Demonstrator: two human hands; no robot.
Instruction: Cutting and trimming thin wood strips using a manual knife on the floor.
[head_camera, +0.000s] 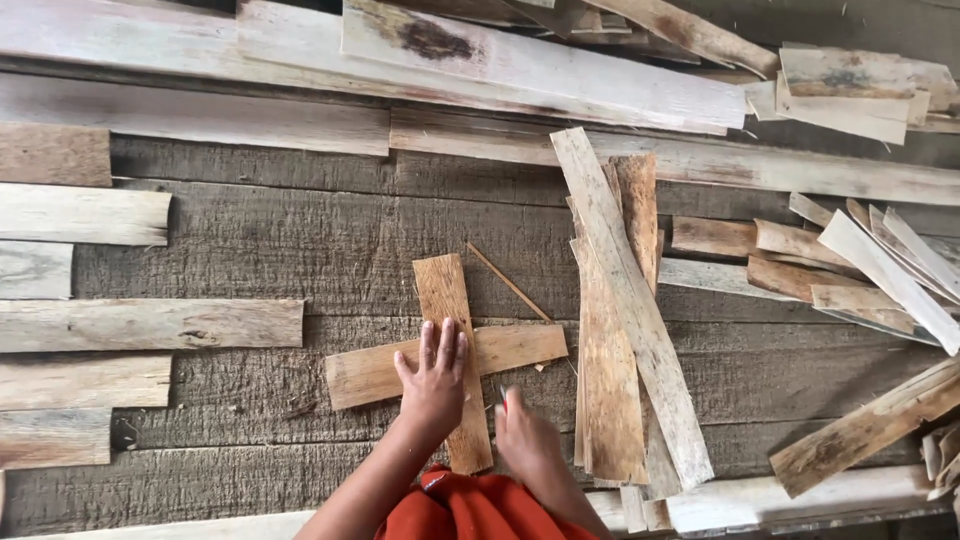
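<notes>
Left hand (435, 375) is pressed flat, fingers spread, right on the crossing of two short planks (445, 355) mid-floor, pinning them square, while right hand (525, 435) curls around something small and reddish just near-right, can't tell what.

A dark weathered plank surface (280, 240) carries loose wood all around. Along its left edge lie short pale boards (150, 323), stacked in a column of rows. Long whitish planks (540, 70) run across the top. To the right, a leaning bundle of slats (620, 320) stands beside scattered offcuts (860, 260), and a thin splinter (508, 283) lies nearby.
</notes>
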